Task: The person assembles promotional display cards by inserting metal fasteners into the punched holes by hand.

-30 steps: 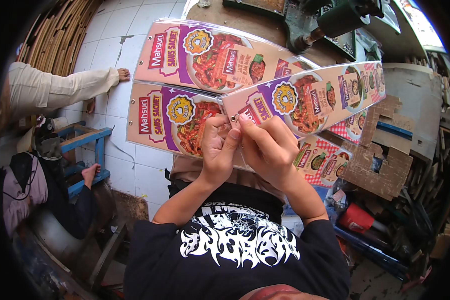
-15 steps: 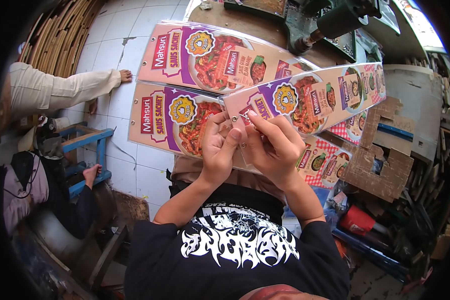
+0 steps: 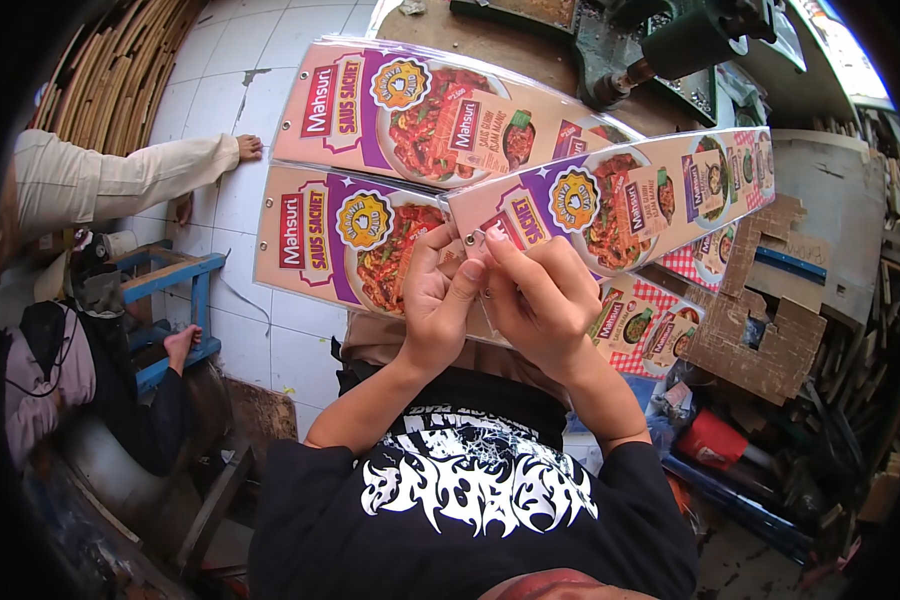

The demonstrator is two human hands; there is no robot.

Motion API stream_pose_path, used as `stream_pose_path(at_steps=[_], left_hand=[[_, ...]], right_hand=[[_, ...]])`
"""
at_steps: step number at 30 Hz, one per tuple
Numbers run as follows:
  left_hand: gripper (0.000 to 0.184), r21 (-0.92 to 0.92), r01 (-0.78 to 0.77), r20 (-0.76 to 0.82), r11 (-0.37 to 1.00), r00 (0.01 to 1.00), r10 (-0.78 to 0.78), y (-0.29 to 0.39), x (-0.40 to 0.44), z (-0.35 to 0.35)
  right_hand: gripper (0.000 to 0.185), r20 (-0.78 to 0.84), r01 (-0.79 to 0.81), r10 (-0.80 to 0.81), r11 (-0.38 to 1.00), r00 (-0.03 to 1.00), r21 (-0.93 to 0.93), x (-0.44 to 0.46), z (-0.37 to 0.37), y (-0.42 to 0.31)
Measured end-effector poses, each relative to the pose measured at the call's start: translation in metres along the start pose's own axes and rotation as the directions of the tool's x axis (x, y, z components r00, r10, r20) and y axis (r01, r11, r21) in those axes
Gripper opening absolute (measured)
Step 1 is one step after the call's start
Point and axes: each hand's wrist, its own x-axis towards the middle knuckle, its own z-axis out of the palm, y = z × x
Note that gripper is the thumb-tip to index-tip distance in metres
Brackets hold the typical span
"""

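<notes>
Several long laminated cards printed "Mahsuri" lie fanned out before me. The slanted upper card (image 3: 610, 205) has a metal eyelet at its near corner. My left hand (image 3: 438, 295) pinches that corner from the left, fingers curled and thumb pressed close to the eyelet. Against the same corner, just right of the eyelet, my right hand (image 3: 538, 290) has its thumb and forefinger pressed together. A second eyelet shows between the hands. Beneath lie a card at the far side (image 3: 410, 115) and a lower card (image 3: 345, 235), each with eyelets at the left end.
A dark green press (image 3: 660, 55) stands on the workbench (image 3: 480, 35) at the top. Brown boards (image 3: 770, 320) are at the right. A blue stool (image 3: 170, 280) stands at the left, near a person's trousered leg (image 3: 140, 175) and another person's bare foot (image 3: 181, 348).
My right hand's fingers drew slightly apart from the eyelet half a second ago and are now back close beside it. My left hand has barely moved.
</notes>
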Motion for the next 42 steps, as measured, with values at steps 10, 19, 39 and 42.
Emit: stream_pose_path(at_steps=[10, 19, 39, 42], left_hand=[[0.041, 0.013, 0.004, -0.005, 1.000, 1.000, -0.004, 0.000, 0.000, 0.000], [0.022, 0.039, 0.000, -0.001, 0.999, 1.000, 0.000, 0.001, -0.002, -0.002], [0.045, 0.061, -0.013, 0.031, 0.998, 0.999, 0.011, 0.005, -0.001, 0.002], [0.044, 0.065, -0.016, 0.036, 0.998, 0.999, 0.013, 0.003, -0.002, 0.000]], right_hand=[[0.043, 0.050, 0.057, -0.055, 0.997, 0.997, -0.051, 0.002, -0.003, -0.001], [0.036, -0.011, -0.063, 0.063, 0.998, 0.998, 0.022, 0.001, -0.003, -0.004], [0.045, 0.074, 0.076, -0.072, 0.995, 0.995, -0.057, 0.003, -0.004, -0.001], [0.044, 0.118, -0.052, 0.050, 0.998, 0.992, 0.018, 0.008, -0.011, -0.003]])
